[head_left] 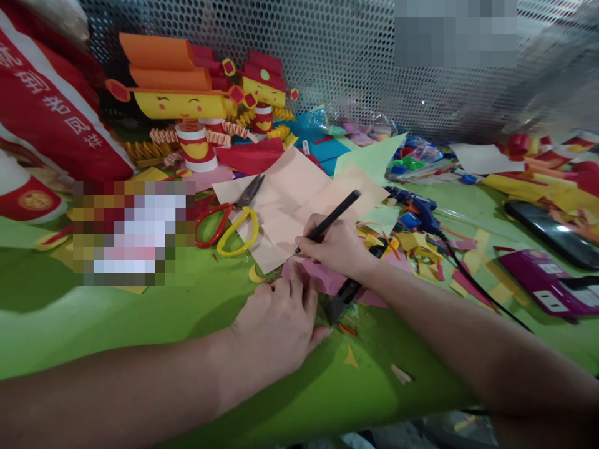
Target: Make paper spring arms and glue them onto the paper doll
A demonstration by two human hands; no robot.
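My right hand point(339, 244) is closed around a black pen point(337, 214), tip pointing down and left. The tip is close to the lower edge of peach paper sheets point(299, 187); whether it touches them I cannot tell. Just nearer to me, my left hand point(283, 318) lies palm down with its thumb apart and fingertips by pink paper point(322, 276). What is under those fingertips is hidden. Scissors point(231, 221) with one red and one yellow handle lie on the peach paper's left side. A black tool point(344, 299), partly covered by my right wrist, rests between my arms.
Paper figures point(182, 106) stand at the back left against a perforated metal panel point(337, 68). On the right are a blue glue gun point(418, 206), paper scraps point(423, 249), a purple power strip point(543, 280) and a dark glossy case point(552, 227). A cable crosses the green table point(187, 318).
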